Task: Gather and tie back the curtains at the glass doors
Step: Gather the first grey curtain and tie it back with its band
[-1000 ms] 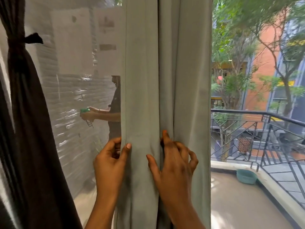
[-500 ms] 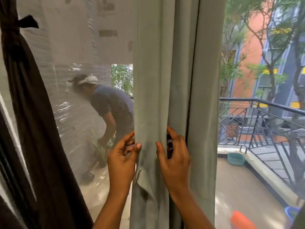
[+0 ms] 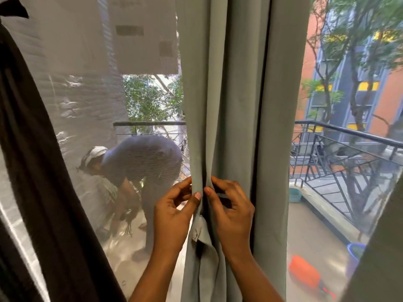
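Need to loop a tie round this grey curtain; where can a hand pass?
Left, between the grey curtain and the dark curtain, before the mesh screen. Its right edge is free. Crowded at the fold, where left hand and right hand pinch.

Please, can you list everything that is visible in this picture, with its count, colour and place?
grey-green curtain: one, grey-green, centre, hanging in folds
dark curtain: one, dark brown, left edge
net screen: one, whitish, between the two curtains
person outside: one, blue-grey top, bent over behind the net screen
railing: one, black, balcony at right
basin: one, teal, balcony floor near the railing
orange object: one, orange, balcony floor, lower right
left hand: one, pinches the grey-green curtain's left edge
right hand: one, pinches a fold beside it
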`<state>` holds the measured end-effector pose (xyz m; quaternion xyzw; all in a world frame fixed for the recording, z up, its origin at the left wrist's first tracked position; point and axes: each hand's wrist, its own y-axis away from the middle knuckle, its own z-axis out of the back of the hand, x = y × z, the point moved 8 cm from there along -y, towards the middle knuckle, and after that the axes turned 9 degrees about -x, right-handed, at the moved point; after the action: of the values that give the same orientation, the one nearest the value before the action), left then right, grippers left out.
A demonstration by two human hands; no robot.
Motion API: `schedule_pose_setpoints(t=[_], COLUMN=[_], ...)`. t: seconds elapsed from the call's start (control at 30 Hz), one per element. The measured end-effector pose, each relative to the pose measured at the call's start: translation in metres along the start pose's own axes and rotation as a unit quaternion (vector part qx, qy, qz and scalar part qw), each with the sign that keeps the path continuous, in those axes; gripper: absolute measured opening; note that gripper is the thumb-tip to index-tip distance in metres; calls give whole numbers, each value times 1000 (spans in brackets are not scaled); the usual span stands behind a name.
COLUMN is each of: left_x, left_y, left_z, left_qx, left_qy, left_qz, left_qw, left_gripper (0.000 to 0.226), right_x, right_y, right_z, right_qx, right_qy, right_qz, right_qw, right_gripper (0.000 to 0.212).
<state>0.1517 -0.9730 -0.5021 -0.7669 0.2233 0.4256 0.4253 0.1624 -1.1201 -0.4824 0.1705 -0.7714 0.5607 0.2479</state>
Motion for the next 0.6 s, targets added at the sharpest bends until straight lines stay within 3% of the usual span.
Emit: schedule_pose_setpoints(t=[0.1,0.27,0.6], left_x=[-11,-29,-40], left_y=[-12,-36,-30], left_z=[-4,-14,-9], left_qx=[-9,-19,-4], left_qy=[10,-31,-59], left_qz=[-3,-52,-104], left_qw=[1000,998,993], left_gripper=[40,23,17], right_x=[3,5,11], right_y=[-3,-21,-12], right_z=[-2,-12,-20], right_qx=[6,8,5], right_qy=[-3,-7,47], right_qz=[-2,-32,74], right_qw=[1000,999,996], right_gripper=[31,28,38])
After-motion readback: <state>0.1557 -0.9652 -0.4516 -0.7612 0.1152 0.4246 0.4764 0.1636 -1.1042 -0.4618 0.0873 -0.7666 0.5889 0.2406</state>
